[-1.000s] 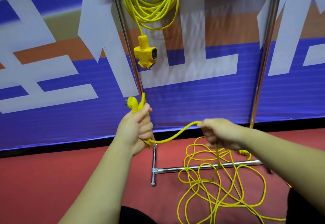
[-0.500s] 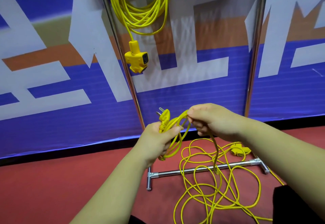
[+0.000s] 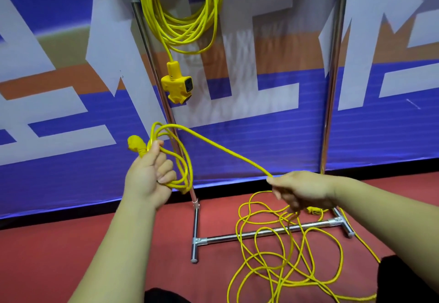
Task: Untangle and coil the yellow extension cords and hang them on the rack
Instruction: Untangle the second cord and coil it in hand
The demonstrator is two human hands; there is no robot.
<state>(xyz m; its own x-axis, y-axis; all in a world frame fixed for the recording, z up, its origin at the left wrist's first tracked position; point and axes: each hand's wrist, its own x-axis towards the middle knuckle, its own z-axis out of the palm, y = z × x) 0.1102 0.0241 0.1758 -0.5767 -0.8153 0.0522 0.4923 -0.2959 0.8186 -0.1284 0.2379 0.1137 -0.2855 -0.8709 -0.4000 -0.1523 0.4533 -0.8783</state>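
Left hand grips small coil near plug | right hand pinches cord, taut between both | rest tangled on floor by rack | light, limp, kink-prone; hold near the loops

The rack is polished metal tube, bright and mirror-glossy. The coiled cord hanging on the rack and the loose cord in front of it have smooth yellow plastic sheaths with a soft sheen. The socket block beside one rack upright is moulded yellow plastic. Behind the rack, the banner is a printed sheet, faintly ribbed and semi-glossy. Under the rack, the floor is red and matt.
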